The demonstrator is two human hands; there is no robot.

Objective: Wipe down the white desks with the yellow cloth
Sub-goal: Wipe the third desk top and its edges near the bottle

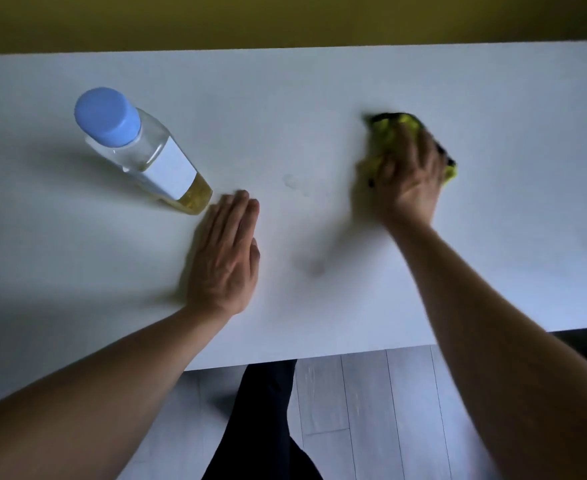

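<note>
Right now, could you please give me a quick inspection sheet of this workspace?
Surface: white desk, with a faint wet smear near its middle.
Job's things: yellow cloth, bunched under the right hand on the desk's right side.
Clutter: clear bottle with a blue cap and white label, a little yellow liquid at its base, standing on the left.
Hands: left hand flat on the desk, fingers straight, beside the bottle; right hand presses on the cloth, blurred.
Cables: nothing seen.
Surroundings: yellow wall behind; grey plank floor below.
</note>
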